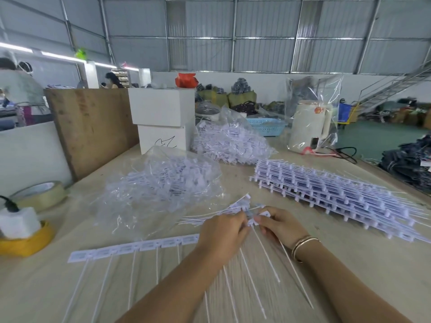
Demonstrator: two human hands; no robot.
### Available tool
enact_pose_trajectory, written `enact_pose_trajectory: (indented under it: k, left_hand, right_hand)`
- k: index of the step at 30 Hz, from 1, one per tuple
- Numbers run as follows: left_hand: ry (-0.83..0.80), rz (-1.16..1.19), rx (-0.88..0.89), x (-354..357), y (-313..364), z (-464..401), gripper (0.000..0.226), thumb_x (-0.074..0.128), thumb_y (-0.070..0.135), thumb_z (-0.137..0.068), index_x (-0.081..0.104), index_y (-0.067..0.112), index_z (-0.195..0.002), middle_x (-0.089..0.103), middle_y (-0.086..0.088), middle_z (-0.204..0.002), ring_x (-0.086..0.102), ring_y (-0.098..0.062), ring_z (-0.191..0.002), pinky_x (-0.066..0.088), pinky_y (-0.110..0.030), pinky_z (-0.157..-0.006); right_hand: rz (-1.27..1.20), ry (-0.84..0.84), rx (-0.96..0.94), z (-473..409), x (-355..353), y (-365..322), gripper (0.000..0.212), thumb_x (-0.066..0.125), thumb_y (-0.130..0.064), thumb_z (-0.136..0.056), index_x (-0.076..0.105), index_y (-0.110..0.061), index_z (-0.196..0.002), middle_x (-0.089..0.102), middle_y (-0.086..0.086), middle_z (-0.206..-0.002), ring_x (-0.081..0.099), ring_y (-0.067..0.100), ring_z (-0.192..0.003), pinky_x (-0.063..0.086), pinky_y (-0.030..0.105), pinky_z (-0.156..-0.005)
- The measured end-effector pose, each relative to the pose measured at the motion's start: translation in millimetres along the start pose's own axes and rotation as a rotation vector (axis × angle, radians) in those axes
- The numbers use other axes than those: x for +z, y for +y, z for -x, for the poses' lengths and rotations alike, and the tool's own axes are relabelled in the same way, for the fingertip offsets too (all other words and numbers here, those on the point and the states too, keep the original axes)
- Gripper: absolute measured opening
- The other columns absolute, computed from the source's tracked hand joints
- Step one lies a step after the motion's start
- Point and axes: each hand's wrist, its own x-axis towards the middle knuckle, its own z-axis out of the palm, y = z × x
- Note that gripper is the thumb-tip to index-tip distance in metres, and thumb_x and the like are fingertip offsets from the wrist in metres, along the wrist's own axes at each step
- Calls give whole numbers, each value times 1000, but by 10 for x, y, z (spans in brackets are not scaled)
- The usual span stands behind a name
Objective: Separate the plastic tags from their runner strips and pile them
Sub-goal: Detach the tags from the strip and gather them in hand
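A white runner strip of plastic tags [133,248] lies across the table in front of me, its long thin tails pointing toward me. My left hand [221,234] grips the strip's right end together with a bunch of loose tags [235,207] that fan out to the upper left. My right hand [277,223] pinches a single tag head [264,214] right beside the left hand's fingers. A heap of separated tags [168,183] lies on clear plastic behind my hands. A tall stack of whole strips [331,190] sits to the right.
A second bag of tags [231,141] lies further back. White boxes [163,117], a wooden board [93,127], a blue basket [268,127] and a bagged kettle [310,127] stand at the rear. Tape rolls [39,194] and a yellow roll [25,243] sit at left.
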Motion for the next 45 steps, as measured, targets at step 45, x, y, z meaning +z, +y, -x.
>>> enact_pose_trajectory:
  k: [45]
  left_hand:
    - [36,246,-120,-78,-88,4,26,66,37,-80,44,27,-75,58,8,-82,55,-15,-79,40,-28,-64]
  right_hand:
    - [461,121,-43,-127,87,99,12,70,-14,-80,60,-20,-78,52,-2,-81,48,9,-71,32,12,-59]
